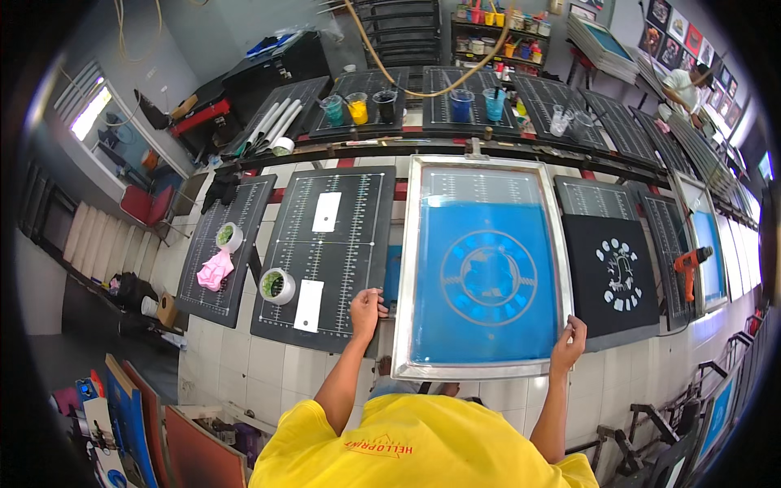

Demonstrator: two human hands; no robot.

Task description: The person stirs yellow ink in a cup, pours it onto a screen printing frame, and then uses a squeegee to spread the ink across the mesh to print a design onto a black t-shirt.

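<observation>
In front of me a screen-printing frame with a silvery rim and blue mesh lies over a board, a round emblem in its middle. My right hand grips the rim's lower right side, fingers curled round it. Left of the frame, apart from it, my left hand hovers by the right edge of a dark ruled board. Its fingers are curled in; whether anything is inside them is hidden. Two white paper pieces lie on that board, beside a roll of tape.
On the left board lie a pink cloth and another tape roll. A black printed fabric covers the board to the right, near an orange heat gun. Cups of ink stand along the far boards. Another person is at far right.
</observation>
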